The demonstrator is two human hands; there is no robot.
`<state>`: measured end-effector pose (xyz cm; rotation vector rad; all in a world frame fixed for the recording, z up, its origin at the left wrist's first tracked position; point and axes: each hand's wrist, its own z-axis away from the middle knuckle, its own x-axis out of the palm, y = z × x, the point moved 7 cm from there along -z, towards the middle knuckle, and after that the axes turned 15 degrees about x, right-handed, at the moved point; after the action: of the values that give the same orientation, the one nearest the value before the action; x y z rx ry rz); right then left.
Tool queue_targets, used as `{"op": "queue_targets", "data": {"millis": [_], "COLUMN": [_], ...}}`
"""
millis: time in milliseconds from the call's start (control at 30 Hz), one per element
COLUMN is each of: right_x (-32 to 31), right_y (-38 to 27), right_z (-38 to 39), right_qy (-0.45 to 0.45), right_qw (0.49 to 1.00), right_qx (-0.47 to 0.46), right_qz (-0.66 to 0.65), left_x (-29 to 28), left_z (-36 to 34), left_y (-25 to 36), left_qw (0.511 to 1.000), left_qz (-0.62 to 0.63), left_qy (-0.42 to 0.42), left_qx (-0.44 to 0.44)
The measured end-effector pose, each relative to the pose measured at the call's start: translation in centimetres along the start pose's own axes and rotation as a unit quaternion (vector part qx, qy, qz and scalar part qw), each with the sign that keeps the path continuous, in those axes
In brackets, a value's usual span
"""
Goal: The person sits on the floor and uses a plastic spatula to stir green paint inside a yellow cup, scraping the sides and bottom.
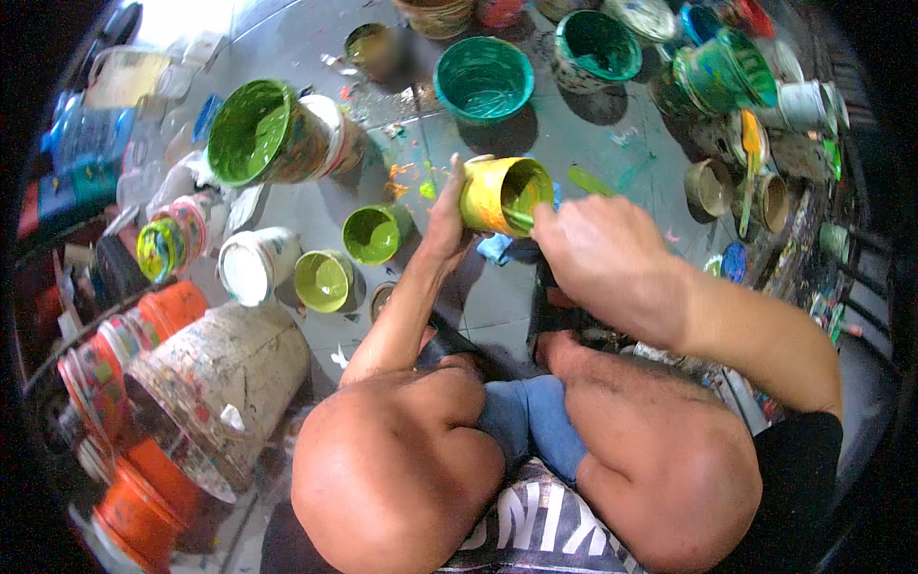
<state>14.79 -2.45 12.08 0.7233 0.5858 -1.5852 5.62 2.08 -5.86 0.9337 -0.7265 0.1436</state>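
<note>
A yellow paint-smeared tub (pixel 485 199) is tilted with its mouth toward the right, above the floor in front of my knees. My left hand (pixel 448 222) is closed round its left side and base. Inside the tub is a light-green stick-like tool (pixel 520 218), whose far end I cannot make out. The fingers of my right hand (pixel 604 251) are closed on the tool at the tub's mouth, and the hand is slightly blurred. Just beyond that hand, a flat green spatula (pixel 590 180) lies on the floor. A blue cloth (pixel 494 249) is below the tub.
Green paint buckets (pixel 484 113) stand ahead, with a larger green-lined bucket (pixel 251 134) at left. Two smaller olive-green tubs (pixel 323 298) are near my left forearm. A big dirty white bucket (pixel 239 373) lies tipped at lower left. Tubs and a yellow-orange spatula (pixel 751 143) crowd the right.
</note>
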Motion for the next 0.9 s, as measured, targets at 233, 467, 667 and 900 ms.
{"op": "queue_targets", "data": {"millis": [233,467,667,900], "right_x": [-1.2,-0.3,-1.3,-3.3], "right_y": [0.4,-0.2,-2.9,-1.1], "right_z": [-1.8,-1.8,-1.4,-3.8], "right_qy": [0.067,0.084,0.050,0.078], "right_qw": [0.994,0.987,0.990,0.985], "right_qx": [-0.002,-0.046,-0.058,-0.033], "right_qz": [0.081,0.131,0.116,0.153], "left_x": [-3.0,-2.5,-2.1,-2.6], "left_z": [1.3,0.5,0.6,0.9], "left_y": [-2.2,-2.1,-3.6,-3.5], "left_qw": [0.994,0.987,0.969,0.939], "left_qz": [-0.016,0.134,0.212,0.294], "left_qy": [-0.034,0.018,0.020,-0.111], "left_qx": [-0.100,-0.086,-0.126,-0.143]}}
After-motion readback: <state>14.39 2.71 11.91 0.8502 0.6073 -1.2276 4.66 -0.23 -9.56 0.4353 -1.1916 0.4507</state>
